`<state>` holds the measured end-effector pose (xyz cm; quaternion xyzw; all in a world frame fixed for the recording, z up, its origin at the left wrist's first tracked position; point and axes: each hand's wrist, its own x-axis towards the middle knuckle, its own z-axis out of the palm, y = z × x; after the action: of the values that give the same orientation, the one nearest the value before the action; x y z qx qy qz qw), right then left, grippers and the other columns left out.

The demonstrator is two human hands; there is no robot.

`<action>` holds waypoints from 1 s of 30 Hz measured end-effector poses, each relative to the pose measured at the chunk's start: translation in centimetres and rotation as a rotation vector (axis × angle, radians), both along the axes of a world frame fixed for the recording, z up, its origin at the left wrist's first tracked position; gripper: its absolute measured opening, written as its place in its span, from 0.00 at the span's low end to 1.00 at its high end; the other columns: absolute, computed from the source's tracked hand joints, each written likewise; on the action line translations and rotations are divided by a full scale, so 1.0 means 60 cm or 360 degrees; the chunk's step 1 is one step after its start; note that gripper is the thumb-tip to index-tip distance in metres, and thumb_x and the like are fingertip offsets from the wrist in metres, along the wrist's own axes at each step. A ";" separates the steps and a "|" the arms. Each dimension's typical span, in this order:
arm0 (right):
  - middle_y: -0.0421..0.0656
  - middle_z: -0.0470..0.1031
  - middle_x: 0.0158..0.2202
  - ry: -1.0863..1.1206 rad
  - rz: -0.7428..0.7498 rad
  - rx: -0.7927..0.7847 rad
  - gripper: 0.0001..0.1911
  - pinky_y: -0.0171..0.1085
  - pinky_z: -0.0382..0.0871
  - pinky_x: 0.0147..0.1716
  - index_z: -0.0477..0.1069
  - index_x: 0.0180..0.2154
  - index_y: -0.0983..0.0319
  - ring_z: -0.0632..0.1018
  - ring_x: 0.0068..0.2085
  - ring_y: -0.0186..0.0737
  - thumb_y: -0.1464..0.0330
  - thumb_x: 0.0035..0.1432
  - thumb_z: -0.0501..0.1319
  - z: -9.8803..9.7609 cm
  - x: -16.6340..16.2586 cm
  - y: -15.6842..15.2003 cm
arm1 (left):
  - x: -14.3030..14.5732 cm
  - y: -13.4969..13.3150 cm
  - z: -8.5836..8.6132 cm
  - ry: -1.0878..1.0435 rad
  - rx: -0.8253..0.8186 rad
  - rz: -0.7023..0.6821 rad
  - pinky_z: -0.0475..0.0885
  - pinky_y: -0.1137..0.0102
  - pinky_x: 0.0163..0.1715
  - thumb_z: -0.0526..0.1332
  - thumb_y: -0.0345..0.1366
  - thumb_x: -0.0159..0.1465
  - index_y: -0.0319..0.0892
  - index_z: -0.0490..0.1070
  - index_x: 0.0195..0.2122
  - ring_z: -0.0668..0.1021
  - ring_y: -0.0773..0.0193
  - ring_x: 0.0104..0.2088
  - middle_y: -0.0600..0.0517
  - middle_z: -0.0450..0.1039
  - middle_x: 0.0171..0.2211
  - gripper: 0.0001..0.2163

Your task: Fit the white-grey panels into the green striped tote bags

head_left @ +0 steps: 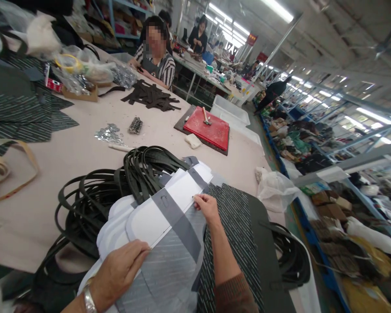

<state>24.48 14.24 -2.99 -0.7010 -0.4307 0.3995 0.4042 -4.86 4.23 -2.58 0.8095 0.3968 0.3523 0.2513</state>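
Observation:
In front of me lies a stack of white bag panels, the top white panel (pixel 150 218) crossed by grey strips. My left hand (pixel 122 267) is closed on the near edge of that panel, thumb and fingers together. Farther along the same edge, my right hand (pixel 207 205) pinches it between thumb and fingertips. A grey translucent lining (pixel 164 269) spreads below the edge, between my forearms. Looped black straps (pixel 84 204) bunch on the far left side of the stack. Under my right forearm is a dark panel with light dashes (pixel 230 208).
A hammer (pixel 206 117) rests on a red board (pixel 211 134). Metal pieces (pixel 110 134) and dark strips (pixel 151 94) lie across the table (pixel 71 158). A person (pixel 156 56) sits opposite. Plastic bags and striped fabric occupy the left; shelves and goods line the right.

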 end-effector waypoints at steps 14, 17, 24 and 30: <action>0.39 0.73 0.18 -0.0810 0.0237 -0.0353 0.22 0.35 0.64 0.20 0.74 0.37 0.66 0.73 0.17 0.39 0.58 0.44 0.72 0.032 0.032 0.033 | -0.002 -0.003 -0.014 -0.0065 0.0055 0.0029 0.72 0.74 0.31 0.52 0.35 0.71 0.45 0.69 0.38 0.78 0.66 0.29 0.55 0.75 0.29 0.08; 0.46 0.78 0.27 -0.1045 0.0231 -0.0186 0.19 0.37 0.69 0.30 0.75 0.39 0.65 0.78 0.28 0.44 0.56 0.54 0.65 0.059 0.008 0.033 | -0.003 -0.004 -0.013 -0.0052 -0.0111 -0.0003 0.70 0.74 0.30 0.51 0.36 0.71 0.45 0.69 0.35 0.77 0.66 0.28 0.55 0.73 0.27 0.10; 0.51 0.77 0.47 -0.1308 0.0736 0.0156 0.17 0.42 0.64 0.52 0.78 0.45 0.62 0.74 0.52 0.50 0.58 0.61 0.62 0.092 -0.202 0.055 | -0.008 -0.009 -0.002 0.0007 -0.0468 -0.0038 0.69 0.74 0.31 0.50 0.41 0.72 0.45 0.69 0.33 0.77 0.66 0.30 0.55 0.74 0.29 0.13; 0.59 0.77 0.46 -0.1534 0.0910 0.0019 0.14 0.51 0.68 0.47 0.78 0.39 0.67 0.73 0.51 0.58 0.63 0.59 0.63 0.100 -0.265 0.079 | -0.004 -0.014 0.001 -0.0011 -0.0623 0.0034 0.70 0.74 0.32 0.51 0.46 0.71 0.45 0.70 0.32 0.77 0.65 0.30 0.55 0.75 0.29 0.16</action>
<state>8.60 19.00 3.01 -0.6573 -0.7420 0.1252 0.0411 -5.12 3.39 -2.50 0.7396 0.4655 0.2740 0.4015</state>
